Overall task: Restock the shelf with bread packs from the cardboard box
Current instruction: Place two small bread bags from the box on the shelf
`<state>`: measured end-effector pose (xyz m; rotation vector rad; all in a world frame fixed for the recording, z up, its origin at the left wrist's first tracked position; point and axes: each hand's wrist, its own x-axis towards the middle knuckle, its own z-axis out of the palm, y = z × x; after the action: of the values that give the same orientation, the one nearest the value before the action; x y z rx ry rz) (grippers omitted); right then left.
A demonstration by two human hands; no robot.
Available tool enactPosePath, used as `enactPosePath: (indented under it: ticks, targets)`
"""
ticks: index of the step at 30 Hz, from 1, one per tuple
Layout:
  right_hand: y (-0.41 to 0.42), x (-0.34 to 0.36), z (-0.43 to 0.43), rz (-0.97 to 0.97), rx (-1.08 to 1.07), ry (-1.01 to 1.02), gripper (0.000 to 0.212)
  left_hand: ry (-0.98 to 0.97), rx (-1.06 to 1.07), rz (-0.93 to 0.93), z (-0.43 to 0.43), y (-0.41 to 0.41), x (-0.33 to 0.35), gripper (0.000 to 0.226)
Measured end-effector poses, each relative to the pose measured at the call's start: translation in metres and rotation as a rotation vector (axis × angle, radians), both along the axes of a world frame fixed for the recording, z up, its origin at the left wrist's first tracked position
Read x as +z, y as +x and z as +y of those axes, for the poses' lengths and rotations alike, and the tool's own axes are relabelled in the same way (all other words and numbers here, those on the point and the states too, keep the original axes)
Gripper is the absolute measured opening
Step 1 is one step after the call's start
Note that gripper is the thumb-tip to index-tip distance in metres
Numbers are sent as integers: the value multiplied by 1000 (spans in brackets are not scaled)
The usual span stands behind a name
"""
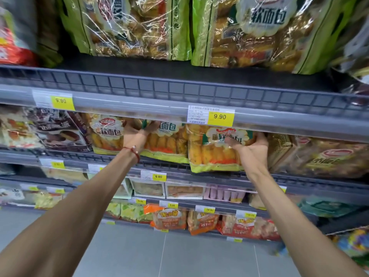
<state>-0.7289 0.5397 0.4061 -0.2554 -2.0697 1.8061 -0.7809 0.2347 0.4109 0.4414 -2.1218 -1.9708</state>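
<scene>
Green-and-clear bread packs stand on the second shelf (179,168) from the top. My left hand (137,136), a red string at its wrist, reaches between two packs and grips the top of the middle bread pack (165,144). My right hand (251,148) holds the right edge of another bread pack (211,154), whose bottom hangs over the shelf's front rail. A third pack (105,136) stands to the left. The cardboard box is out of view.
Larger bread packs (249,33) fill the top shelf behind a grey rail (179,90) with yellow 9.90 price tags. Brown packs (327,156) sit to the right, dark packs (58,128) to the left. Lower shelves hold snacks. Grey tiled floor (179,256) lies below.
</scene>
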Motion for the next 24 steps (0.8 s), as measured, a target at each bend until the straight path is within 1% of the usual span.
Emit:
enactPosePath:
  ticks: [2, 4, 6, 7, 9, 12, 15, 16, 18, 19, 22, 24]
  targets:
    - [-8, -2, -1, 36, -19, -3, 57, 22, -34, 14, 1, -3, -11, 54]
    - [-9, -10, 1, 44, -23, 23, 61, 29, -78, -27, 3, -1, -22, 65]
    - [-5, -25, 3, -17, -28, 55, 70, -33, -76, -61, 5, 2, -38, 84]
    - [-1, -32, 4, -58, -20, 59, 77, -72, -68, -71, 6, 3, -46, 90]
    - [4, -45, 6, -144, 6, 54, 85, -123, -62, -88, 9, 9, -51, 88]
    - [8, -51, 10, -214, 37, 58, 86, -125, -20, -111, 16, 14, -53, 106]
    - [9, -51, 16, -267, 93, 112, 95, -148, -19, -96, 16, 17, -63, 128]
    - [8, -54, 18, -288, 89, 132, 98, -161, -32, -99, 16, 17, -66, 126]
    - [5, -58, 17, -311, 38, 179, 95, -196, -57, -70, 18, 17, -69, 107]
    - [4, -58, 15, -307, 1, 184, 92, -212, -57, -56, 19, 16, -69, 103]
    - [1, -57, 8, -225, -109, 166, 92, -211, -46, -45, 17, 11, -66, 101]
    - [3, -54, 3, -172, -158, 165, 94, -214, -27, -39, 12, 9, -66, 104]
